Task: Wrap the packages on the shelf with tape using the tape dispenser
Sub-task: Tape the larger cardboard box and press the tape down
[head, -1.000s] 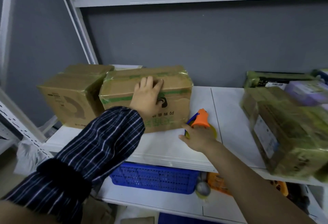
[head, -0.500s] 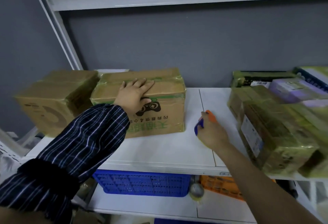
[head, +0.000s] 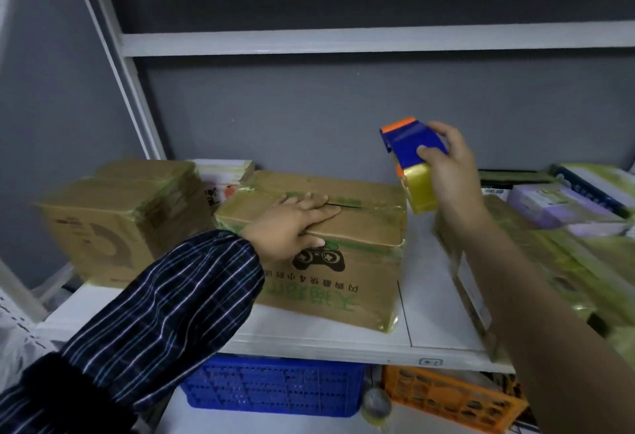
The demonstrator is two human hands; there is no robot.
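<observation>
A brown cardboard package (head: pixel 347 282) with a game-controller print stands in the middle of the white shelf (head: pixel 436 323), partly covered in yellowish tape. My left hand (head: pixel 292 224), in a striped sleeve, lies flat on its top with fingers spread near the flap seam. My right hand (head: pixel 450 165) holds a blue and orange tape dispenser (head: pixel 410 151) with a yellow tape roll, raised in the air above the package's right end. A second taped cardboard package (head: pixel 113 217) stands to the left.
Several tape-wrapped packages (head: pixel 549 261) crowd the shelf's right side. A white box (head: pixel 223 179) sits behind the two brown packages. Below the shelf are a blue crate (head: pixel 275 385) and an orange crate (head: pixel 450 399). A white upright post (head: pixel 113 55) rises at left.
My right hand has lifted the tape dispenser off the shelf surface up above the package's right end. My left hand slid further onto the package's top.
</observation>
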